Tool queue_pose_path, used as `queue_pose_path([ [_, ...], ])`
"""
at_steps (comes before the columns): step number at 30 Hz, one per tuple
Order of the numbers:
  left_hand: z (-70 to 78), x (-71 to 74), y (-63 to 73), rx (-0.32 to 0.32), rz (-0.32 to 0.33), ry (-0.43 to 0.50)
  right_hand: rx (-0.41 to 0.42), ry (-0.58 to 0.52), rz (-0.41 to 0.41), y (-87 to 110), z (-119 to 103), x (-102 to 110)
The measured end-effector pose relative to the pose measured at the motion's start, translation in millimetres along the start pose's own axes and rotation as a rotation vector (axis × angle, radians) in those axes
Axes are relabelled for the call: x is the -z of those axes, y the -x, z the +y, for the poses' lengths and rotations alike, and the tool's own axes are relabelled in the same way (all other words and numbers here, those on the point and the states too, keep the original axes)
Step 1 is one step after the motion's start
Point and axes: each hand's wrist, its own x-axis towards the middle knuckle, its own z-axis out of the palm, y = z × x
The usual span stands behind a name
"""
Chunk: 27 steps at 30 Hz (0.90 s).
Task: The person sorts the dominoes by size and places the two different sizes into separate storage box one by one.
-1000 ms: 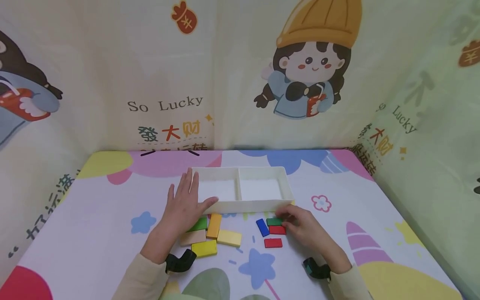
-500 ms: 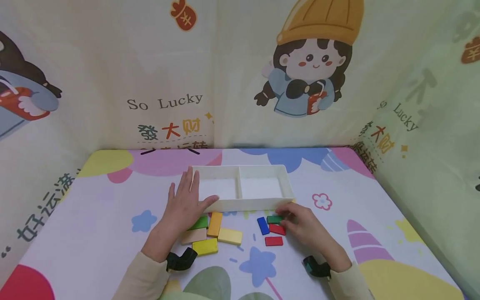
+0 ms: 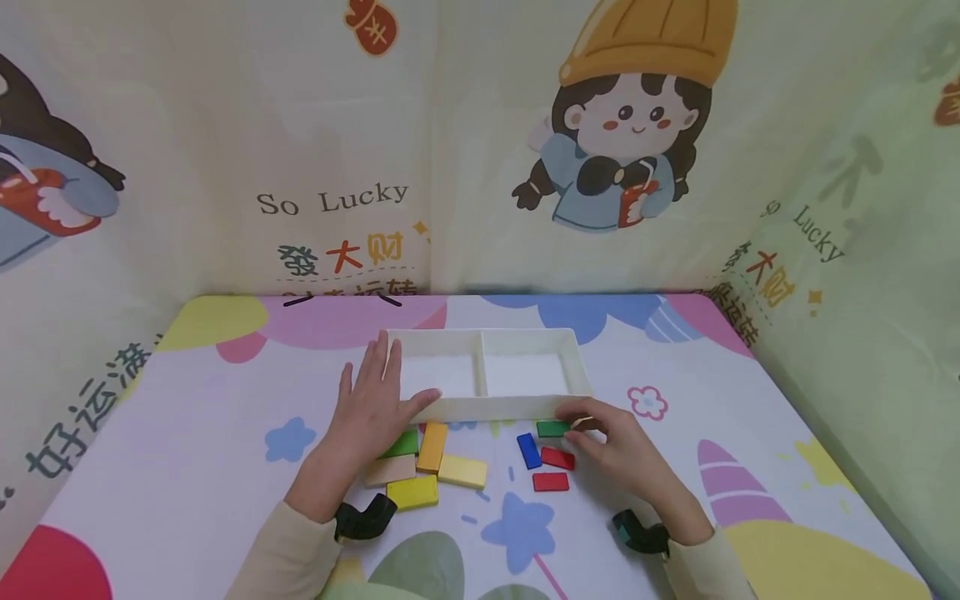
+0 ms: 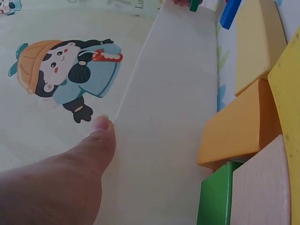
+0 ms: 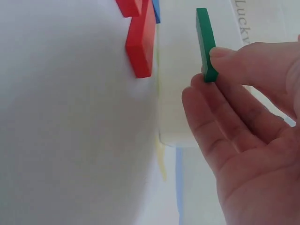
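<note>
My left hand [image 3: 369, 417] rests with straight fingers over the left end of the white two-compartment box [image 3: 495, 409], its thumb along the front rim. In the left wrist view only the thumb [image 4: 89, 152] of that hand shows. My right hand [image 3: 618, 437] pinches one end of a thin dark green block [image 5: 205, 37] between thumb and fingertips, just in front of the box's right front corner. Two red blocks [image 3: 551, 482] and a blue block [image 3: 528, 451] lie on the table close to that hand.
Beside the left hand lie thicker blocks: a light green one [image 3: 403, 443], an orange one [image 3: 432, 447], a pinkish one [image 3: 391, 470], a pale yellow one [image 3: 462, 472] and a yellow one [image 3: 412, 492]. A printed curtain [image 3: 480, 167] stands behind the patterned table [image 3: 195, 450].
My right hand has lifted the dark green block slightly away from the red block beside it. The left hand stays on the box, and the head view has tilted down a little.
</note>
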Motion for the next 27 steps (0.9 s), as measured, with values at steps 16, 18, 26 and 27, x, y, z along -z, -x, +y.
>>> queue_pose_path([
  [16,-1.1,-0.6,1.8,-0.013,0.009,0.001,0.048,-0.106,0.058,-2.8,-18,18],
  [18,-1.3,-0.2,1.8,-0.010,0.010,-0.001,0.058,-0.109,0.066,-6.1,-20,20],
  [26,-0.6,1.8,1.4,-0.009,0.014,0.007,0.124,-0.101,0.089,-19.3,-24,26],
  [27,-0.4,1.9,1.4,-0.008,0.009,0.010,0.123,-0.095,0.090,-20.6,-24,26],
])
